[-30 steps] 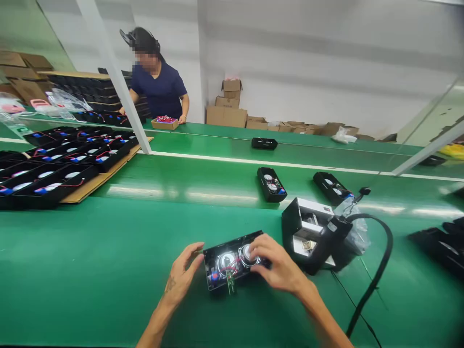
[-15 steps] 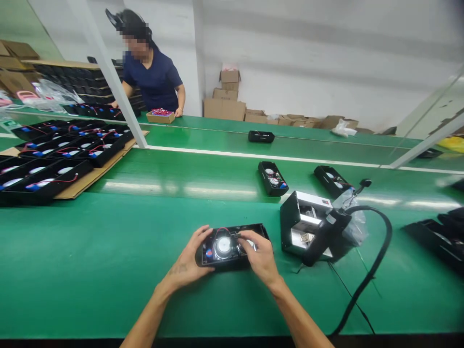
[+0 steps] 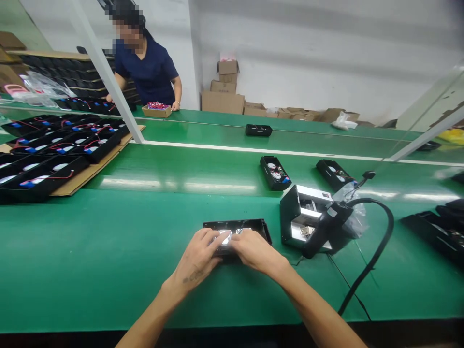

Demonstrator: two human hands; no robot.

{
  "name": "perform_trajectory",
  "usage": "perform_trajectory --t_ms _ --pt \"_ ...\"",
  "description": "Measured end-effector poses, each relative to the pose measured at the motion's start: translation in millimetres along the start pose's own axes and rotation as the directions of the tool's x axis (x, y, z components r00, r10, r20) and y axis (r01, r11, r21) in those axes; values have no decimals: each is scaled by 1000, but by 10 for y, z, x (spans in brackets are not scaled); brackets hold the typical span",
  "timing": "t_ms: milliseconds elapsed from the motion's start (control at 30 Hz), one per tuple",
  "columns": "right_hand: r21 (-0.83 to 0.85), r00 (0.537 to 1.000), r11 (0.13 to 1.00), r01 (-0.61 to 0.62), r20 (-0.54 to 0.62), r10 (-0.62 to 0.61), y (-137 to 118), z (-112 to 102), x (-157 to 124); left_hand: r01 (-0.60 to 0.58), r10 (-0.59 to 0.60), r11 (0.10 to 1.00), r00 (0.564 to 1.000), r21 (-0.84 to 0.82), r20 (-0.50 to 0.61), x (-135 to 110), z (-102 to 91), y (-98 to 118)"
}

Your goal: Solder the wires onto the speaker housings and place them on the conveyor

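Black box (image 3: 253,224) is on the green bench (image 3: 108,251) right in front of you, both your hands on it. Stiff, dark, smooth-walled; shallow rectangular tray shape, looks like plastic. Round white speaker cones (image 3: 224,237) sit inside, side by side, partly under your fingers.

Your left hand (image 3: 197,253) is over the left end: fingers bent and close together, index reaching onto the left cone, thumb low by the near wall. Your right hand (image 3: 253,249) comes over the near side to the middle, fingers bunched, tips meeting the left hand's near the cones. Can't tell if either is pinching anything; knuckles block the view.

Bench surface matte green; belt behind it (image 3: 174,166) glossier, with light streaks. Right of your box: boxy metal case (image 3: 313,195), black side, pale panels, open front. Black stick-shaped power screwdriver (image 3: 322,231) leans in front of it, thick ribless-looking black hose (image 3: 387,232) arcing off. Crinkled clear plastic bag (image 3: 358,220) just behind. Left: black trays (image 3: 47,186) with white cones and red wires, on flat brown cardboard (image 3: 81,179).

Writing: small red mark on the metal case's top panel, pale label on the screwdriver; both too small to read.

Orientation: your box lies flat, open face up, long axis left-right, roughly parallel to the bench's near edge. Two similar boxes on the belt (image 3: 275,173) (image 3: 333,175) sit at a slant, near ends rightward.
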State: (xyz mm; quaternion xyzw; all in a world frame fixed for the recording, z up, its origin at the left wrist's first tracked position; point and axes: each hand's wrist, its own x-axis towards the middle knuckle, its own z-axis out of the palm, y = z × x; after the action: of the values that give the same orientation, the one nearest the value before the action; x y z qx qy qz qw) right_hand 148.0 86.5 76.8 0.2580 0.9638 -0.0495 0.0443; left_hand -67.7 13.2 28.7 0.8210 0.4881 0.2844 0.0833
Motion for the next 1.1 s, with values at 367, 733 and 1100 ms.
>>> perform_trajectory --t_ms 367,733,1100 --pt "90 1000 996 -13 24 11 18 -10 -19 67 -64 998 990 -20 124 27 87 -35" --pt "277 999 960 -38 0 40 -14 -36 -46 131 -114 984 984 -124 134 111 218 -144" --pt "473 970 847 -244 118 213 367 -367 536 485 -278 802 819 -348 501 992 -225 -625"
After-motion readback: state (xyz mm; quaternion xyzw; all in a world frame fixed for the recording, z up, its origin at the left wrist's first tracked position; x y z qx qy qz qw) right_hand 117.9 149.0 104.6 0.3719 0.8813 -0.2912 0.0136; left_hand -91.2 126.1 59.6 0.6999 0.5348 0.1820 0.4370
